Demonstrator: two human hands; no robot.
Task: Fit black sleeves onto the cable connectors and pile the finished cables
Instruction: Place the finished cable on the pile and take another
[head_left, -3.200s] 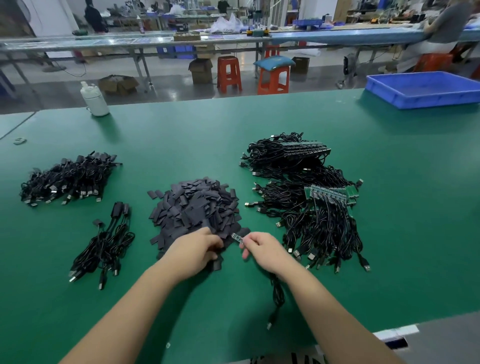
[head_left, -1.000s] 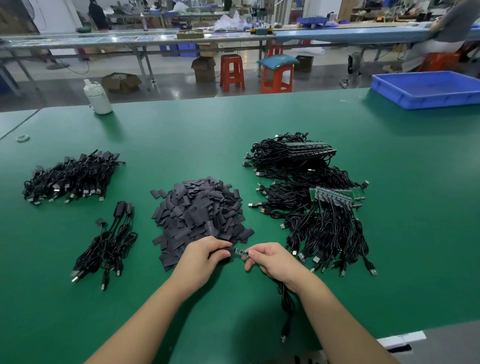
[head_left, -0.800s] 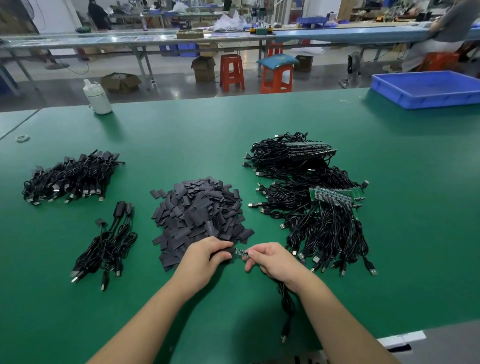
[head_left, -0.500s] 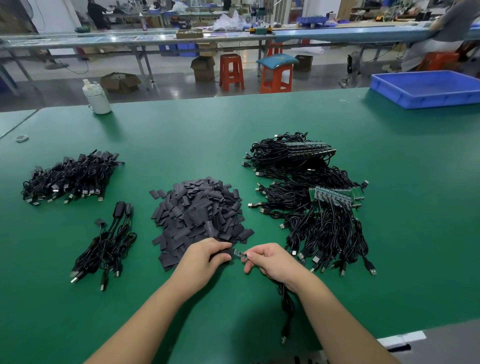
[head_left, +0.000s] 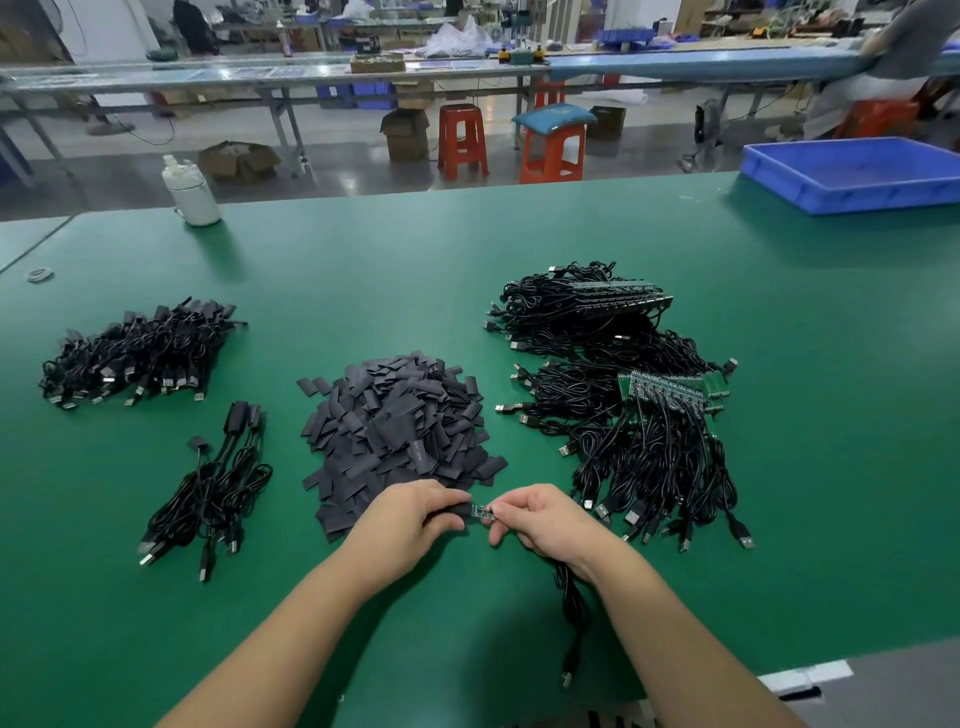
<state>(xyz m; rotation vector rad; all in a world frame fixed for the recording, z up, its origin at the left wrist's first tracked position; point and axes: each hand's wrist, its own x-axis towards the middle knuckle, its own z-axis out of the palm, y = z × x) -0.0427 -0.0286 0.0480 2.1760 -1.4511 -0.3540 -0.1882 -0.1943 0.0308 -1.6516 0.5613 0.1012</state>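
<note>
At the bottom middle, the left hand (head_left: 410, 519) pinches a black sleeve (head_left: 457, 510), now touching the little green board (head_left: 482, 511) pinched by the right hand (head_left: 540, 522). It should slide on next. Higher up lies the sleeve pile (head_left: 395, 415).

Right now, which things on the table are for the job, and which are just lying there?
For the job: left hand gripping a black sleeve; right hand pinching the connector board; sleeve pile; unsleeved cables; finished cables.
Lying about: white bottle; blue tray.
</note>
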